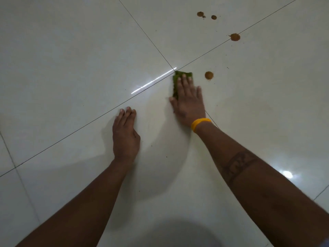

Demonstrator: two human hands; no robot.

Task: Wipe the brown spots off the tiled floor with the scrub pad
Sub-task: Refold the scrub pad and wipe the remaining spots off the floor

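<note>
right hand (188, 102) presses scrub pad (178, 81) on floor (71, 59)

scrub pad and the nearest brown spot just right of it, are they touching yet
Apart. The head view shows a strip of bare tile between the green scrub pad, pressed flat under the right hand, and the nearest brown spot.

Both forearms are bare — no sleeves reach into view. The right wrist wears a plain yellow band (200, 124), smooth and rubbery-looking, sitting just behind the right hand (189, 102). Higher up the right forearm runs a dark tattooed band (238, 164) — its pattern is too blurred to read.
</note>
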